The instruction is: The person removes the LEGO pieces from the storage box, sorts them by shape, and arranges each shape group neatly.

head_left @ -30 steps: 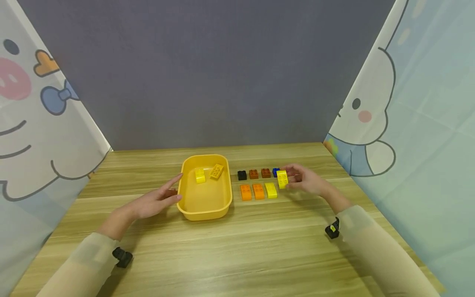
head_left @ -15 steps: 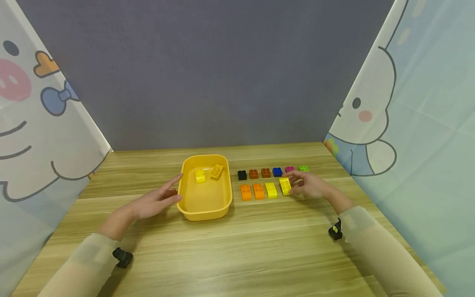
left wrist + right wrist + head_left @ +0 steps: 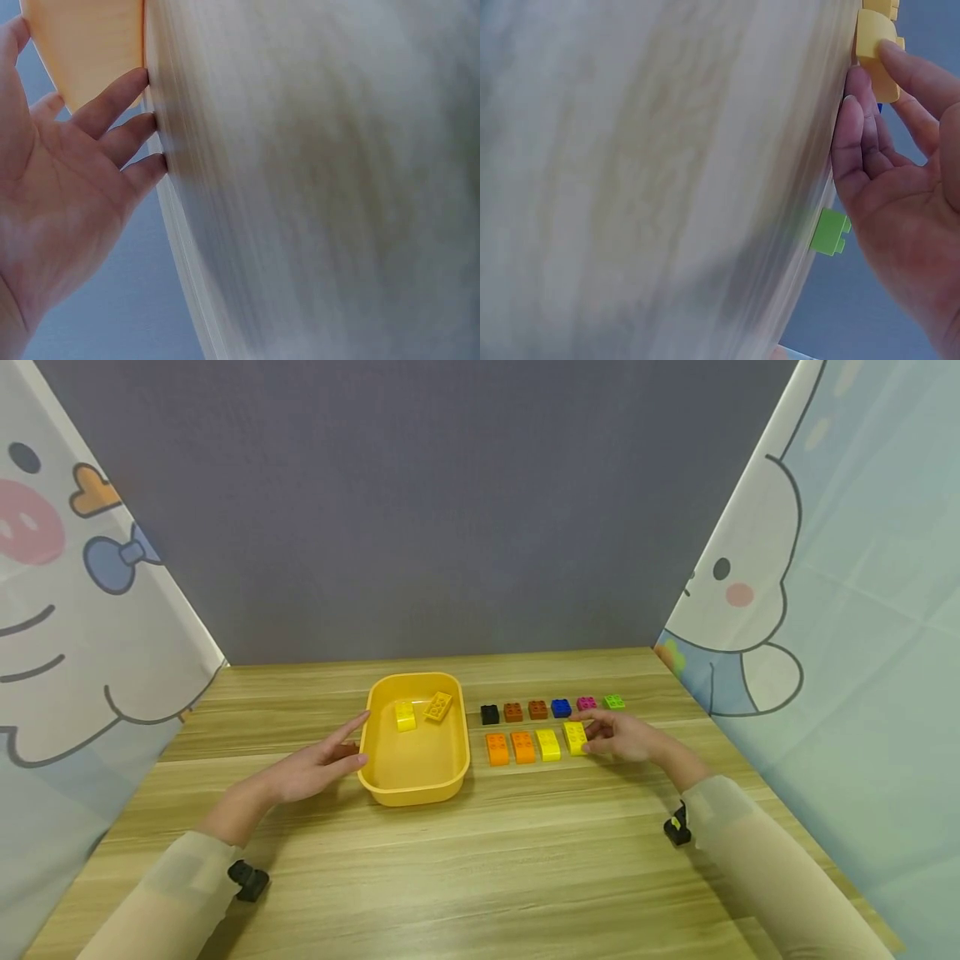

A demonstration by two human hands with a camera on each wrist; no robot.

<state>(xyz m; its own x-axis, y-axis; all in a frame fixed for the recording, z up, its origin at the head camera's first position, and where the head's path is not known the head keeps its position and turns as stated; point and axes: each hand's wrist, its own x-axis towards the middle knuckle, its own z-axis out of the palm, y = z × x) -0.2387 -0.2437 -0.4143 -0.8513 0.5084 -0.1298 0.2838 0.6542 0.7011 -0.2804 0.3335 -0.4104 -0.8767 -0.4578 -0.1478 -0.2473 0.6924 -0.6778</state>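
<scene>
In the head view, a yellow building brick (image 3: 575,738) lies at the right end of the front row. My right hand (image 3: 618,736) pinches this brick, thumb on one side and index finger at its far end. The right wrist view shows the thumb pressed to the side of the yellow brick (image 3: 877,52), with the other fingers resting near the wood. My left hand (image 3: 303,770) has its fingers spread against the left wall of a yellow tray (image 3: 414,795). Inside that tray are a bright yellow brick (image 3: 405,717) and a darker yellow brick (image 3: 438,707) tipped on its side.
Left of the pinched brick stand orange bricks (image 3: 497,749) and another yellow brick (image 3: 548,745). Behind runs a row of small bricks: black (image 3: 490,715), brown (image 3: 513,712), blue (image 3: 561,708), magenta (image 3: 587,703) and green (image 3: 614,702). A dark panel (image 3: 442,527) rises behind the table.
My right hand has lowered the yellow brick from above the row to the table and straightened it beside the other yellow brick. The left hand and tray have stayed put.
</scene>
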